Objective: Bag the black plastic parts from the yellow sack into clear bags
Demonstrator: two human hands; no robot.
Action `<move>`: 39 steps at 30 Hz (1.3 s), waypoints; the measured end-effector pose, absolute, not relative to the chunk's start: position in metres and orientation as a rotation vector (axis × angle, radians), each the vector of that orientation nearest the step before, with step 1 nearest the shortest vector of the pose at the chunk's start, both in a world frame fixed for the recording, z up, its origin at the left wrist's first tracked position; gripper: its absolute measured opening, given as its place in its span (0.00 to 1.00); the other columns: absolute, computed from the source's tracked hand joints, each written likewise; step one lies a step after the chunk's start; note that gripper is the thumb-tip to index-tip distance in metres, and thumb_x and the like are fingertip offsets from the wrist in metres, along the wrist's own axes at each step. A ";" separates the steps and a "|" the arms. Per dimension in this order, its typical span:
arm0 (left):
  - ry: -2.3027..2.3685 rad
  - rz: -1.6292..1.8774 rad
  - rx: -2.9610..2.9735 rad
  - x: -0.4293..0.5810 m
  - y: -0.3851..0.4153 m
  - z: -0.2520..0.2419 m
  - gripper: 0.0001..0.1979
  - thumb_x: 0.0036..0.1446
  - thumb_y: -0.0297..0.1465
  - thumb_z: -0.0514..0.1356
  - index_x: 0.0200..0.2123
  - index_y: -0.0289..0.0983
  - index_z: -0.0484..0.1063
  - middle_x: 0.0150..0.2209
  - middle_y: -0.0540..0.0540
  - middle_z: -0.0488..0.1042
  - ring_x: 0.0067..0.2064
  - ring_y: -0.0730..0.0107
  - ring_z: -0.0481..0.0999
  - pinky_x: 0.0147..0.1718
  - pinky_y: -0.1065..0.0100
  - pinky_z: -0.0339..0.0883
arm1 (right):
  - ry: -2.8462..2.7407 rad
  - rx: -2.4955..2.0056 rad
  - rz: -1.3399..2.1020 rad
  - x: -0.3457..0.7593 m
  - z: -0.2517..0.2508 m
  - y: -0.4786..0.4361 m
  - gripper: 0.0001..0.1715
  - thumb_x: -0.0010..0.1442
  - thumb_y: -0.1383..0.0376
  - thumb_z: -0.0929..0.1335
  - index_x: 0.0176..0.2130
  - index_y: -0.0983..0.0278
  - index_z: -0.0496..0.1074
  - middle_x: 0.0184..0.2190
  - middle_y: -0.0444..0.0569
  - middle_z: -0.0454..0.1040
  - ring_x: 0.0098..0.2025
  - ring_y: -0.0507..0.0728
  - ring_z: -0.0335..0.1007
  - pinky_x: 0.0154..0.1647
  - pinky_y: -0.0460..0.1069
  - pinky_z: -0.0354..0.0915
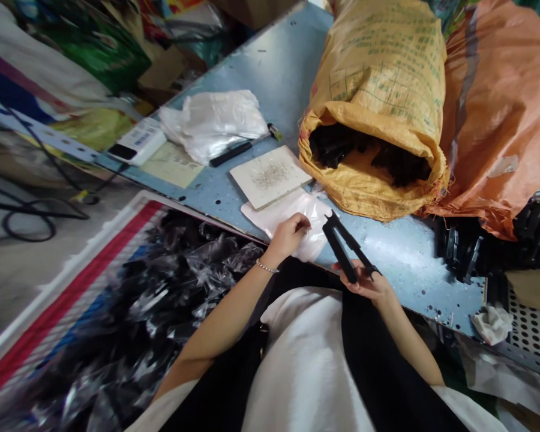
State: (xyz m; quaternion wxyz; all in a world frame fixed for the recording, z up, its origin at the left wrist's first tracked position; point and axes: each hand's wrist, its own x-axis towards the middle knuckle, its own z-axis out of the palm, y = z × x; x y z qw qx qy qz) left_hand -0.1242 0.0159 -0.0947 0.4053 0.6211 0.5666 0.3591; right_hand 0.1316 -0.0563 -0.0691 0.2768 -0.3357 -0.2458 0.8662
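My right hand (369, 287) grips a black two-pronged plastic clip (345, 245) by its lower end, prongs pointing up and left over the blue table (400, 258). My left hand (289, 236), with a thin bracelet at the wrist, has its fingers curled and pinched on a clear plastic bag (292, 215) lying at the table's near edge. A white tile (270, 176) with small specks on it lies just beyond the bag.
A yellow woven sack (378, 90) full of black parts lies open, an orange sack (499, 108) beside it. Loose black parts (486, 246) pile at right. Bagged black parts (162, 312) fill a bin at left. Crumpled plastic (213, 123), a black pen (231, 154) and a phone-like device (137, 144) lie farther back.
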 end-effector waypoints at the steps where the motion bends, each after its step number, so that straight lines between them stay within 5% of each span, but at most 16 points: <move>1: 1.451 0.904 1.651 -0.124 0.014 -0.091 0.08 0.56 0.24 0.53 0.35 0.37 0.72 0.35 0.47 0.76 0.39 0.68 0.76 0.44 0.65 0.70 | -0.571 -0.873 2.363 0.129 -0.076 -0.057 0.26 0.50 0.54 0.77 0.43 0.68 0.75 0.30 0.49 0.75 0.24 0.48 0.64 0.19 0.42 0.60; 9: 1.644 0.658 2.197 -0.133 0.011 -0.085 0.19 0.62 0.21 0.48 0.47 0.32 0.77 0.49 0.36 0.75 0.51 0.57 0.74 0.55 0.54 0.70 | -0.181 -0.784 2.487 0.114 -0.103 -0.055 0.22 0.58 0.65 0.74 0.50 0.70 0.70 0.30 0.47 0.73 0.28 0.47 0.65 0.25 0.38 0.65; 14: 1.413 0.821 2.167 -0.129 0.004 -0.089 0.29 0.61 0.19 0.45 0.64 0.32 0.63 0.65 0.35 0.64 0.65 0.58 0.65 0.64 0.53 0.62 | -0.134 -0.707 2.527 0.099 -0.108 -0.054 0.22 0.62 0.60 0.70 0.53 0.68 0.69 0.29 0.44 0.68 0.25 0.46 0.58 0.21 0.38 0.61; 18: 1.157 0.891 2.190 -0.103 -0.027 -0.076 0.30 0.62 0.19 0.45 0.67 0.33 0.58 0.66 0.36 0.62 0.68 0.60 0.61 0.67 0.55 0.59 | -0.612 -1.022 2.129 0.092 -0.106 -0.045 0.21 0.62 0.50 0.67 0.45 0.63 0.73 0.26 0.43 0.66 0.23 0.48 0.56 0.20 0.41 0.62; 22: 0.981 0.821 2.175 -0.077 -0.052 -0.060 0.32 0.62 0.20 0.46 0.69 0.37 0.52 0.68 0.40 0.59 0.69 0.63 0.60 0.67 0.58 0.58 | -1.137 -1.389 1.617 0.098 -0.087 -0.039 0.19 0.56 0.51 0.71 0.39 0.62 0.73 0.33 0.48 0.74 0.33 0.55 0.68 0.33 0.49 0.69; 27: 1.000 0.733 2.180 -0.075 -0.058 -0.046 0.28 0.63 0.25 0.54 0.66 0.32 0.59 0.65 0.34 0.64 0.67 0.59 0.63 0.66 0.60 0.58 | -1.618 -1.614 1.127 0.103 -0.061 -0.047 0.21 0.61 0.52 0.68 0.46 0.64 0.74 0.40 0.53 0.78 0.40 0.60 0.72 0.42 0.54 0.70; 32: 1.400 0.803 2.074 -0.139 -0.067 -0.013 0.21 0.65 0.35 0.57 0.59 0.34 0.68 0.55 0.38 0.74 0.56 0.62 0.75 0.58 0.62 0.68 | -1.593 -1.410 1.517 0.104 -0.048 -0.054 0.27 0.61 0.52 0.70 0.56 0.61 0.71 0.42 0.50 0.78 0.38 0.56 0.74 0.43 0.53 0.72; 39: 2.056 -0.230 1.339 -0.265 -0.083 -0.040 0.15 0.60 0.31 0.63 0.50 0.32 0.74 0.52 0.35 0.74 0.54 0.51 0.74 0.54 0.52 0.69 | -1.370 -1.517 1.550 0.115 -0.063 -0.048 0.26 0.57 0.50 0.72 0.49 0.63 0.75 0.37 0.50 0.79 0.34 0.55 0.74 0.41 0.53 0.72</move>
